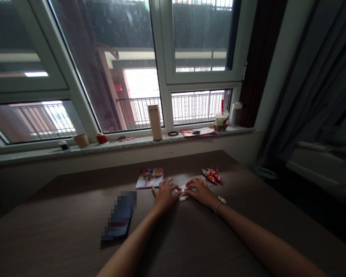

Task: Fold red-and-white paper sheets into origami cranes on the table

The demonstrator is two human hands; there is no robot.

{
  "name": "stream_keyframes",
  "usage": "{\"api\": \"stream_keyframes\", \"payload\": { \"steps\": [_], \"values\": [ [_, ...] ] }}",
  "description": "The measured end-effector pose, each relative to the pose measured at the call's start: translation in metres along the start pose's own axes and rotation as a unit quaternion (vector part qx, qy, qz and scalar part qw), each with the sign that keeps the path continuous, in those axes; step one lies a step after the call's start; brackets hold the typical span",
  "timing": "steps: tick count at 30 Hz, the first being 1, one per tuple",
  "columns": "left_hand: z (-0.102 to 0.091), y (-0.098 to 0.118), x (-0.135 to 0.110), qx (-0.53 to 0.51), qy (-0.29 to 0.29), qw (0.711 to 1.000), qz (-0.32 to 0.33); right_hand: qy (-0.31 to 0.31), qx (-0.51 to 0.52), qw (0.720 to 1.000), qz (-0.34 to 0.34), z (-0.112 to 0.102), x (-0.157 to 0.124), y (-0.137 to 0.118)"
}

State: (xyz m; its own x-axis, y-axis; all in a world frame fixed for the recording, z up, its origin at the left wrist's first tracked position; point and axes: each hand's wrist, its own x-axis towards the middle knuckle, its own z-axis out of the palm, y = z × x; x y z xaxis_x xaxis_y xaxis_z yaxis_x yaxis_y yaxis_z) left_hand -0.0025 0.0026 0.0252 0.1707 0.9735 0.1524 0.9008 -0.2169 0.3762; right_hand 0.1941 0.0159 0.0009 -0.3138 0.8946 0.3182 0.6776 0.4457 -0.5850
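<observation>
A small piece of folded printed paper (183, 195), white with colored patches, lies on the brown table between my hands. My left hand (165, 195) has its thumb and index finger closed on the paper's left edge, its other fingers bent above the table. From the other side, my right hand (200, 191) presses its fingertips together on the paper's right part, covering some of it. Just beyond the right hand sit several red-and-white folded paper cranes (212, 175). A stack of printed paper sheets (150, 178) rests beyond the left hand.
A dark, blurred-out phone (119, 217) lies left of my left forearm. Along the windowsill (138, 143) stand a beige thermos (155, 122), a paper cup (81, 141), a drink cup with a red straw (221, 116), and scissors (195, 132) on red-and-white paper.
</observation>
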Motion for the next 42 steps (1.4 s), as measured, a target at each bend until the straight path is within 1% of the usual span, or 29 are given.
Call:
{"api": "stream_keyframes", "payload": {
  "steps": [4,8,11,13,15,18,22,25,28,30,33,36,39,42],
  "values": [
    [0.001,-0.001,0.0,0.002,0.002,1.0,0.007,0.009,-0.009,1.0,0.019,0.001,-0.001,-0.004],
    [0.004,-0.005,-0.001,0.002,0.003,0.999,0.032,0.018,-0.025,0.999,0.016,0.001,-0.002,-0.005],
    [0.004,-0.008,-0.003,-0.007,-0.009,0.998,0.056,0.055,-0.074,0.996,0.006,-0.001,-0.003,-0.006],
    [0.004,-0.009,-0.004,-0.009,-0.009,0.998,0.06,0.079,-0.113,0.99,-0.004,-0.002,-0.004,-0.006],
    [0.004,-0.007,-0.004,-0.007,-0.004,0.998,0.057,0.086,-0.139,0.986,-0.013,-0.003,-0.004,-0.007],
    [0.007,-0.005,-0.005,0.0,0.01,0.998,0.056,0.072,-0.146,0.986,-0.022,-0.003,-0.005,-0.008],
    [0.011,-0.005,-0.006,0.004,0.028,0.997,0.077,0.056,-0.12,0.991,-0.032,-0.005,-0.007,-0.01],
    [0.012,-0.008,-0.006,-0.005,0.007,0.995,0.096,0.045,-0.106,0.993,-0.036,-0.006,-0.009,-0.009],
    [0.012,-0.01,-0.005,-0.018,-0.014,0.994,0.107,0.013,-0.084,0.996,-0.04,-0.005,-0.008,-0.003],
    [0.012,-0.011,-0.004,-0.022,-0.014,0.994,0.103,-0.014,-0.059,0.997,-0.039,-0.004,-0.007,0.002],
    [0.012,-0.01,-0.004,-0.022,-0.001,0.996,0.084,-0.031,-0.035,0.999,-0.027,-0.003,-0.004,0.007],
    [0.011,-0.009,-0.004,-0.022,0.005,0.997,0.068,-0.044,-0.016,0.999,-0.015,-0.005,-0.003,0.007],
    [0.009,-0.008,-0.004,-0.023,0.0,0.998,0.065,-0.047,0.009,0.999,0.007,-0.007,-0.002,0.004],
    [0.009,-0.008,-0.004,-0.025,-0.006,0.998,0.06,-0.035,0.033,0.999,0.024,-0.007,-0.002,0.004]
  ]
}}
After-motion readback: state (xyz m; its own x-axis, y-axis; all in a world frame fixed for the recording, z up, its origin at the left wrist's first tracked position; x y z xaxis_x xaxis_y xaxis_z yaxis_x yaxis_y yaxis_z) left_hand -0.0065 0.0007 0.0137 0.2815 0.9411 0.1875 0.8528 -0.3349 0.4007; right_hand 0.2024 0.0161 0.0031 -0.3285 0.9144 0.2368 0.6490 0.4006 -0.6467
